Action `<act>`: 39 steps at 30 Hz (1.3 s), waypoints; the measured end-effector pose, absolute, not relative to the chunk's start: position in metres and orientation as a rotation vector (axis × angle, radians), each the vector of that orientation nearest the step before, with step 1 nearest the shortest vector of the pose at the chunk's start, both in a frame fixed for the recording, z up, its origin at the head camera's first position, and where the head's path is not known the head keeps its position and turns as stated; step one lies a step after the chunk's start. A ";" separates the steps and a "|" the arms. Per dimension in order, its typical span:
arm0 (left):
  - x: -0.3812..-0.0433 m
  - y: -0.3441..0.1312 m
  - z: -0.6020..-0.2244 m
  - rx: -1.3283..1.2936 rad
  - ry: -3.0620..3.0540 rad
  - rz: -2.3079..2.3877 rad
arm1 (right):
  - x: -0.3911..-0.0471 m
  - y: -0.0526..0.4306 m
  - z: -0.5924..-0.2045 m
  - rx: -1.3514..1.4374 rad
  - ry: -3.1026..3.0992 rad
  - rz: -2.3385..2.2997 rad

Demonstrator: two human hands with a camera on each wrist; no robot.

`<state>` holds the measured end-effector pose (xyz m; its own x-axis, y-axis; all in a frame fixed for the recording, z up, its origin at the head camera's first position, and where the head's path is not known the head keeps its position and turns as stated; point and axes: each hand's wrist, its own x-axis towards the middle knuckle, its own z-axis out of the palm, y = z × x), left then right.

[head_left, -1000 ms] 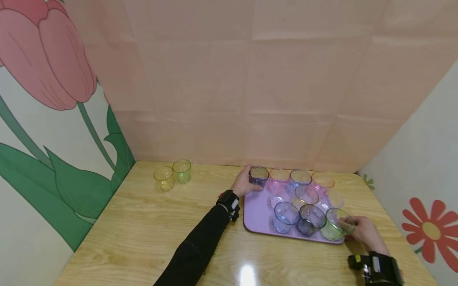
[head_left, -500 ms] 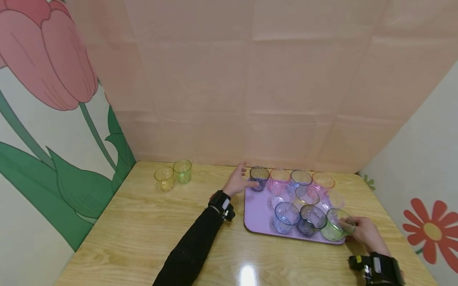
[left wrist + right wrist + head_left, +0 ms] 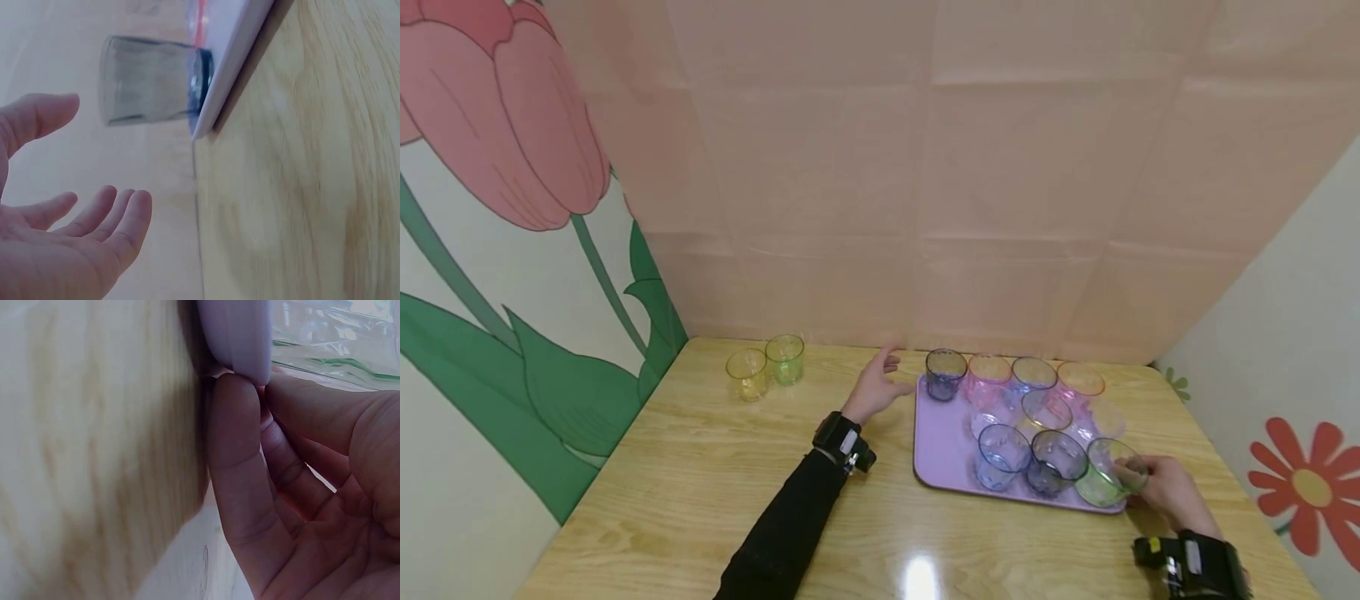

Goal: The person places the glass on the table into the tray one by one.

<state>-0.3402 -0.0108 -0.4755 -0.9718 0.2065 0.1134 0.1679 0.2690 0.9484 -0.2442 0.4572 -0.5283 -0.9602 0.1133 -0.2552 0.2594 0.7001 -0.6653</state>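
Note:
A purple tray [image 3: 942, 457] on the wooden table carries several clear tinted glasses. My left hand [image 3: 872, 392] is off the tray's left side, fingers spread and holding nothing. Nearest to it is a dark grey glass [image 3: 943, 385] at the tray's back left corner; in the left wrist view a gap separates the fingers from this glass [image 3: 153, 81]. At the front right corner my right hand [image 3: 1168, 492] pinches the tray's edge [image 3: 245, 344], thumb above and a finger beneath. Beside that thumb stands a green glass [image 3: 1099, 486], which covers some of the fingers in the head view.
A yellow glass [image 3: 747, 377] and another green glass [image 3: 786, 362] stand at the table's back left. On the tray are also a blue glass [image 3: 997, 467], a second dark glass [image 3: 1051, 475] and pink ones behind. A pink-beige covering [image 3: 880, 183] hangs behind the table [image 3: 700, 483].
My left hand has let go of the dark grey glass and moved left, away from the tray. My right hand stays at the tray's corner.

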 end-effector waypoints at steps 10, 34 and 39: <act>-0.325 -0.044 -0.474 0.308 2.486 1.983 | -0.243 0.454 -0.525 0.298 2.701 -1.092; -0.312 -0.138 -0.456 -0.050 2.568 2.365 | -0.245 0.455 -0.522 0.338 2.648 -1.107; -0.312 -0.159 -0.453 -0.199 2.612 2.532 | -0.244 0.454 -0.523 0.332 2.660 -1.103</act>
